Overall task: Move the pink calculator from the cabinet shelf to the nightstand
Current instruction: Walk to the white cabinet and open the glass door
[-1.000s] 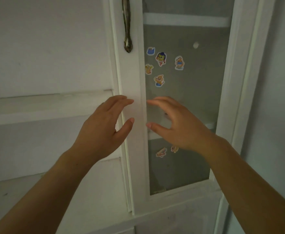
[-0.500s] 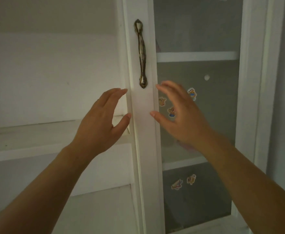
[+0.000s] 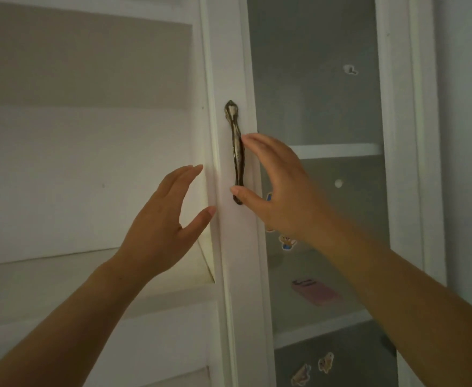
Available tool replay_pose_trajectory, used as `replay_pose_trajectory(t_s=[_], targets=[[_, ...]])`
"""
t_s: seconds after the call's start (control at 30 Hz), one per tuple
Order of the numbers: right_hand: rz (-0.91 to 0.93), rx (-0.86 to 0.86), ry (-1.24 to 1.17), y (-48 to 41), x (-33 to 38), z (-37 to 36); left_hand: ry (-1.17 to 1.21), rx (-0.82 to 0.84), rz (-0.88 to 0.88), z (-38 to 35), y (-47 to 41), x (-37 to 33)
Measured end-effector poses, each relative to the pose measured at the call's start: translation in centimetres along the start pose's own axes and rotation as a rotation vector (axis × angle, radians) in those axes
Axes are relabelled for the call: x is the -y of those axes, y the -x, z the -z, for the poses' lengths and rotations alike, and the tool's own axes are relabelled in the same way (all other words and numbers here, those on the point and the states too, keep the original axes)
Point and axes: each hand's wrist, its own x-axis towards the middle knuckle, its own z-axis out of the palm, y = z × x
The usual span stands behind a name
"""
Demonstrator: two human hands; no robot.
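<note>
The pink calculator (image 3: 317,293) lies flat on a shelf behind the frosted glass of the closed white cabinet door (image 3: 316,107), seen dimly through the pane. A bronze handle (image 3: 237,152) runs vertically on the door's left stile. My right hand (image 3: 281,188) is open beside the handle, fingertips and thumb just reaching it from the right without closing round it. My left hand (image 3: 162,227) is open too, raised near the door's left edge, thumb close to the stile. Neither hand holds anything. The nightstand is out of view.
Left of the door is an open white shelf compartment (image 3: 89,277). Cartoon stickers (image 3: 287,242) dot the glass, some hidden by my right hand. A second inner shelf (image 3: 338,150) shows higher up behind the pane. A plain wall (image 3: 469,163) borders the cabinet on the right.
The view has tilted upward, so the handle and shelves sit lower in frame. Both hands rose with it, and my right hand came from below the handle to alongside it.
</note>
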Motion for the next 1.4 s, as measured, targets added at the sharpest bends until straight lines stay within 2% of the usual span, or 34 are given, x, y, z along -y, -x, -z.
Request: replay_pose_trajectory(t_s=[0.3, 0.5, 0.67, 1.03, 1.4], targets=[[0.050, -0.084, -0.007, -0.4, -0.3, -1.3, 0.118, -0.049, 0.043, -1.0, -0.3, 0.0], [0.017, -0.125, 0.049, -1.0, 0.5, -1.3, 0.079, -0.056, -0.123, -0.7, -2.3, 1.1], [-0.035, -0.144, 0.094, -1.8, 1.5, -1.3, 0.182, -0.082, -0.197, -0.4, -4.6, 2.9], [-0.192, -0.227, 0.192, -1.7, 3.8, -2.8, 0.498, -0.107, -0.192, -3.9, -6.6, 4.4], [-0.267, -0.321, 0.207, -1.9, 3.7, -3.9, 0.625, -0.178, -0.141, -6.4, -6.1, 3.8]])
